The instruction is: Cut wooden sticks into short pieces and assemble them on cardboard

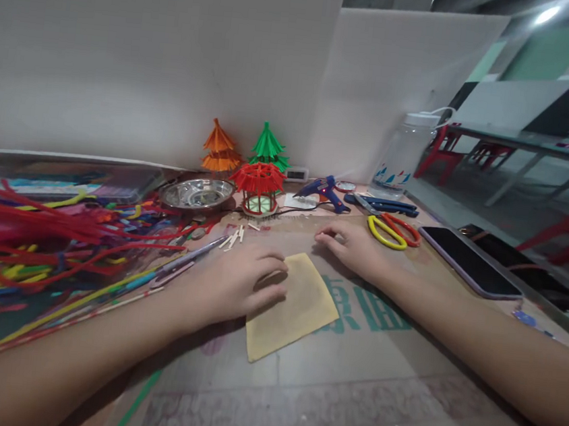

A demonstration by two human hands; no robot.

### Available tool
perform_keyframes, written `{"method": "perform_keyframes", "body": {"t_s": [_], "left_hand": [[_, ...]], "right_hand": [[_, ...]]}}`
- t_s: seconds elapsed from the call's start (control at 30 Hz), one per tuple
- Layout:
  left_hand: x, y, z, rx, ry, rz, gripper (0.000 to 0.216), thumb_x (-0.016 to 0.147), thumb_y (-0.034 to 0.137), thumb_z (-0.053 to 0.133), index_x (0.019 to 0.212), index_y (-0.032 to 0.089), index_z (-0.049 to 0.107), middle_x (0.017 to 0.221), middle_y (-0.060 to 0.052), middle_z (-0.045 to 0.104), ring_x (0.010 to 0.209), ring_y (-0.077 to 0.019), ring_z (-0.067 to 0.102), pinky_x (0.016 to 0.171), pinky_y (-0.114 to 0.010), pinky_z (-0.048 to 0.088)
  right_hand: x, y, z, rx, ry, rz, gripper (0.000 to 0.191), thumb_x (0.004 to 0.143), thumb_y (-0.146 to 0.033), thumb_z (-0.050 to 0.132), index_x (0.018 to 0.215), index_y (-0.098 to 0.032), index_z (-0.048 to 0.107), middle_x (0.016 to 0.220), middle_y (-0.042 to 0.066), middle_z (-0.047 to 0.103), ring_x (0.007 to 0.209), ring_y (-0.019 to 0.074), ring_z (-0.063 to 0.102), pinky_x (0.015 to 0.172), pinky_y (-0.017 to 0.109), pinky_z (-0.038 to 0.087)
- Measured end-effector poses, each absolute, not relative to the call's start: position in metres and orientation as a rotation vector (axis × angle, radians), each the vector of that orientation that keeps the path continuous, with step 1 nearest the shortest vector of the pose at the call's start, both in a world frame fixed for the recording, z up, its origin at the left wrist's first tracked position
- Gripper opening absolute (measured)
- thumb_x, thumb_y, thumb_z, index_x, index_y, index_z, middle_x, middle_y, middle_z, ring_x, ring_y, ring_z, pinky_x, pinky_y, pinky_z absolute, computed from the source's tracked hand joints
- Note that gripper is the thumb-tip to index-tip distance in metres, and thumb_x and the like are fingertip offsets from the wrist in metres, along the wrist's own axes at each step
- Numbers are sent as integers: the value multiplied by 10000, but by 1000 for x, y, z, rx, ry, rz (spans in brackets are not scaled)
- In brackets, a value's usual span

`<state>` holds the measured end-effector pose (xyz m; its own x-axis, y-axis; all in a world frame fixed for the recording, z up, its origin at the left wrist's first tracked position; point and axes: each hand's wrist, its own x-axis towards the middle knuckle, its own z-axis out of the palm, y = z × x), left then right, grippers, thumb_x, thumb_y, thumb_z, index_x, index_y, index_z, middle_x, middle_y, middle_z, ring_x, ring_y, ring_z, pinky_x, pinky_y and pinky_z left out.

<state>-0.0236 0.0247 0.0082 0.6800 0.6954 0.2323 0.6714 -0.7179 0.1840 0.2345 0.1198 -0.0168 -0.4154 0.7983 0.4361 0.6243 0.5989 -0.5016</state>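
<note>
My left hand (241, 280) rests at the left edge of a yellow square sheet (299, 316), thumb and fingers apart and loosely curved, with nothing visible in it. The sheet lies flat on the table, tilted, and looks like felt or sponge cloth; I cannot tell which. Beyond its upper right side, my right hand (349, 247) lies on the tabletop, open, its fingers loosely bent and nothing seen between them. Close to it are scissors (387, 232) with yellow and red handles. Several short pale sticks (234, 238) lie just past my left hand.
Behind stand a red-roofed pipe-cleaner pavilion (258, 182), orange (215, 148) and green (267, 145) trees, a metal dish (198, 194) and a blue glue gun (325, 190). Colourful pipe cleaners (31, 247) heap at left. A phone (470, 263) and water bottle (403, 151) stay right.
</note>
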Motion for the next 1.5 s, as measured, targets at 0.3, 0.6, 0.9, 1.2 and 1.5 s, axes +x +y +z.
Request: {"method": "perform_keyframes", "body": {"t_s": [0.3,0.6,0.9,1.2,1.5], "left_hand": [[-25,25,-12,2873,1066,420,391,978,406,534,1282,192,658,1347,-99,662,1192,-296,603,1015,-492,490],[-24,26,-13,2859,1045,423,363,973,410,534,1251,205,648,1285,-98,666,1167,-298,596,989,-490,487],[-23,25,-12,2862,1039,429,327,967,391,546,1211,204,656,1261,-104,667,1149,-298,600,976,-492,491],[-23,23,-12,2847,1043,433,332,967,390,542,1221,210,657,1272,-99,668,1158,-300,602,987,-503,492],[-43,31,-16,2886,1108,505,279,970,364,512,1113,197,684,1216,-108,682,1135,-286,622,981,-482,497]], "right_hand": [[229,103,-10,-1053,-2345,372,133,927,-213,609,848,-177,710,847,54,738,810,190,647,750,299,453],[206,84,-10,-894,-2509,390,99,913,-201,643,828,-182,692,809,46,704,803,177,611,753,288,439],[209,80,-12,-878,-2544,412,136,935,-237,611,835,-197,695,802,45,690,796,180,606,741,289,437],[213,86,-11,-909,-2409,537,154,933,-275,589,818,-194,651,791,34,680,791,174,604,745,283,445],[251,108,-1,-1019,-2127,1052,407,989,-580,499,926,-196,619,1250,114,691,1230,238,596,1000,367,460]]}}
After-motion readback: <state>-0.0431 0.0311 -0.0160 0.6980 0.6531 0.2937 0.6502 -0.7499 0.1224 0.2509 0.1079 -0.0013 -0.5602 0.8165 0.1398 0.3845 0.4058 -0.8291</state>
